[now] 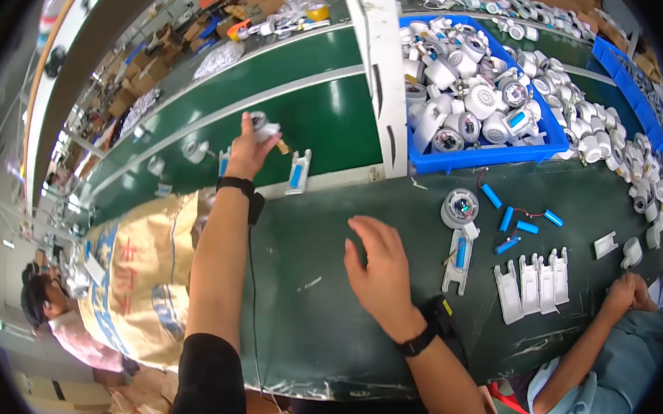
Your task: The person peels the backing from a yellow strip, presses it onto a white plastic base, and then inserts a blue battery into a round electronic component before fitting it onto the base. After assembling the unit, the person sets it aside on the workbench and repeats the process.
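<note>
My left hand (pixel 249 149) reaches over the green conveyor, its fingers closed on a small white device with a round grey head (pixel 260 125). Just right of it, a white plastic holder with a blue battery (pixel 299 171) lies at the belt's near edge; whether the two are joined I cannot tell. Above the dark green table, my right hand (pixel 379 276) is held open with its fingers bent and nothing in it. To its right sits an opened white device with a round, ring-shaped head (pixel 460 208), its handle part (pixel 458 260) showing a blue battery.
Several loose blue batteries (pixel 527 228) and white handle covers (pixel 544 283) lie farther right. A blue crate (pixel 496 155) heaped with white devices stands behind, beside a white post (pixel 379 79). A large woven sack (pixel 142 271) stands left. A co-worker's hands (pixel 627 293) are at right.
</note>
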A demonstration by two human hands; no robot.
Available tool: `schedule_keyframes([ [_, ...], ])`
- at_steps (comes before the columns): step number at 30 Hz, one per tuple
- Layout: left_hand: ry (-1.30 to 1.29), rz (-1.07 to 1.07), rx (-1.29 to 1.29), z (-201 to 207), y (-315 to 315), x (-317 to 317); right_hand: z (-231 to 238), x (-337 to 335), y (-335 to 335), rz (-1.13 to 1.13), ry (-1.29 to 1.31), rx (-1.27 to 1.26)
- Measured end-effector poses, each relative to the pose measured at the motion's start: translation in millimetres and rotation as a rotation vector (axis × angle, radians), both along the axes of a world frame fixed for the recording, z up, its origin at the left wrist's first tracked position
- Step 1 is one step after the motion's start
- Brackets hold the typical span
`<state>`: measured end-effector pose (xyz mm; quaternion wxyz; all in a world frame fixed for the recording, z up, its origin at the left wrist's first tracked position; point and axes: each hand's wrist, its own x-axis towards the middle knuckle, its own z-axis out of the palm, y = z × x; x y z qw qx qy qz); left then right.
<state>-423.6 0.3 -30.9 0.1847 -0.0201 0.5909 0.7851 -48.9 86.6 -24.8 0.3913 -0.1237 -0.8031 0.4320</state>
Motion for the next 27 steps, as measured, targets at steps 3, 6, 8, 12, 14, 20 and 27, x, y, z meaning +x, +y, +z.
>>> schedule_keyframes([
  [3,0.404,0.013,-0.263,-14,-125,-145,39,1,-14,0.118,0.096,-0.014],
  [6,0.093,-0.094,0.032,-43,-72,-143,32,0,11,-0.100,0.023,0.121],
  [8,0.125,0.025,-0.504,-21,-23,-100,36,12,39,-0.326,-0.124,0.241],
  [12,0.410,-0.072,-1.181,-10,-47,-104,47,36,72,-0.785,-0.358,0.243],
  [14,0.524,-0.070,-1.253,-17,-76,-102,24,36,86,-0.715,-0.361,0.211],
  [20,0.845,-0.126,-0.913,45,-26,72,15,36,83,-0.465,-0.285,0.079],
  [27,0.154,-0.654,0.028,42,-39,290,29,11,8,0.143,0.021,0.005],
])
